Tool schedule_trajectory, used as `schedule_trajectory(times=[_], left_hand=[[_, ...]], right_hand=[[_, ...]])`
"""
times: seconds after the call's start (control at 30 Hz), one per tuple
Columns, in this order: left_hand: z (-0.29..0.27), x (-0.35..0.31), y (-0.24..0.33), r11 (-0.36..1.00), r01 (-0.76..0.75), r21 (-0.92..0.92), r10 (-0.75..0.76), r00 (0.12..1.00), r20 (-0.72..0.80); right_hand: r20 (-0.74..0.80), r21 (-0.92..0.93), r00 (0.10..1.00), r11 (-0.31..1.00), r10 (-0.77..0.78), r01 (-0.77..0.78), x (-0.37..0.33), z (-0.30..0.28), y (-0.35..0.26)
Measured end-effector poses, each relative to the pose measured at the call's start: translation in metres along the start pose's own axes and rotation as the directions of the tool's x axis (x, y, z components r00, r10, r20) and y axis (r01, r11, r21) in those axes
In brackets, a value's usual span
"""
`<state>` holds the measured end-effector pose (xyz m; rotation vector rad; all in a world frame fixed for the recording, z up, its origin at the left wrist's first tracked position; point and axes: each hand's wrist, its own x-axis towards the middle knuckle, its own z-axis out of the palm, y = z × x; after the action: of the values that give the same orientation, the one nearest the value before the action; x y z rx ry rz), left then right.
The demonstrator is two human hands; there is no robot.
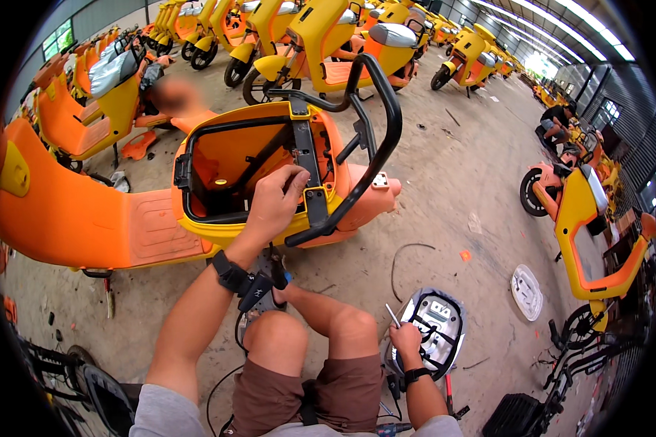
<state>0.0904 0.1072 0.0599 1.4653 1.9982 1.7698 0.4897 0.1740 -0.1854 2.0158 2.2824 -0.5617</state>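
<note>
Roof strips (589, 20) and the far end (539, 65) glare brightly, while fisheye edges curve into black.

Hands (273, 200) (407, 339) apart, left farther forward

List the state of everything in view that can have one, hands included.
Left hand: curled at the black bracket; grip on anything unclear
Right hand: closed around a slim metal tool
Seat compartment: open, uncovered
Grab rail: standing at the rear; tightness unclear
Loose seat: underside up, on the floor
White plastic part: lying on the floor
Back-row scooters: parked upright
</note>
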Motion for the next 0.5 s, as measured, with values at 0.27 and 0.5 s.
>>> schedule_trajectory(times=[0.27, 0.5], left_hand=[[0.004, 0.004, -0.010, 0.996, -0.075, 0.039, 0.077, 0.996, -0.047], [0.005, 0.007, -0.012, 0.999, 0.037, 0.022, -0.036, 0.998, -0.044]], right_hand=[[0.000, -0.047, 0.999, 0.998, -0.041, 0.041, 0.009, 0.007, -0.001], [-0.009, -0.063, 0.999, 0.997, -0.047, 0.046, 0.008, 0.003, -0.001]])
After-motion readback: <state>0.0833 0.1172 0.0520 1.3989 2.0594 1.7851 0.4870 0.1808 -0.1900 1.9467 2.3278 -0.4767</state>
